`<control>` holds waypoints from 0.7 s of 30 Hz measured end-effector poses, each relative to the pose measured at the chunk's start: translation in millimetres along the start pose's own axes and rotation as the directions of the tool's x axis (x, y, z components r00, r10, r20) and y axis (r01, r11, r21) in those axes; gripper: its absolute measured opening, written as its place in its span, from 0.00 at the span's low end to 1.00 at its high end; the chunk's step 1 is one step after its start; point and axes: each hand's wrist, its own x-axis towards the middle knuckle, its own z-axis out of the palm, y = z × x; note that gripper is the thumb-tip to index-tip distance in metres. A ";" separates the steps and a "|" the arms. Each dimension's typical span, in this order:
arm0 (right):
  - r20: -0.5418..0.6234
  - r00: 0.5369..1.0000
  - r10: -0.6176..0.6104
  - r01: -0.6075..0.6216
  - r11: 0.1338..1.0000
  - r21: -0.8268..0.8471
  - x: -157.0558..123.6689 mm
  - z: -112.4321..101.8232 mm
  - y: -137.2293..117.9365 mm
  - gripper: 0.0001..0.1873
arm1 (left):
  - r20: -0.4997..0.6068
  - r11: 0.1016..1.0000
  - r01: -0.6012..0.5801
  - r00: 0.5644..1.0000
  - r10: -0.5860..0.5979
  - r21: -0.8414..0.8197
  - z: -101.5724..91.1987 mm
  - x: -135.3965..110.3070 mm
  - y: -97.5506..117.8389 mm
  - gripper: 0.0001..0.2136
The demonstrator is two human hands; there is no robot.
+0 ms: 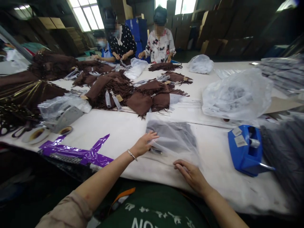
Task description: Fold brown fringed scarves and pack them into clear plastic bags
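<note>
in the head view, the left hand (143, 144) lies palm down on a clear plastic bag (172, 139) holding folded grey cloth (171, 134), the arm reaching forward from the body with a bangle (132, 155) at the wrist. its fingers (152, 136) are slightly apart and flat, clamped on nothing. the right hand (191, 176) sits at the bag's near edge, its fingers (180, 166) close together and lightly curved. the two hands, set well apart, look placed to keep the slippery bag flat on the white table (123, 133). a blue tape dispenser (244, 150) stands to the right, beside a stack of grey packs (282, 148). brown fringed garments (140, 103) lie beyond, with a co-worker (160, 44) in a floral shirt at the far end
</note>
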 end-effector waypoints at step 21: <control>-0.033 0.898 -0.439 0.316 0.693 -0.648 98.7 60.8 -7.7 0.28 | -0.237 0.944 0.237 0.954 -0.182 0.228 22.4 -85.2 -28.6 0.41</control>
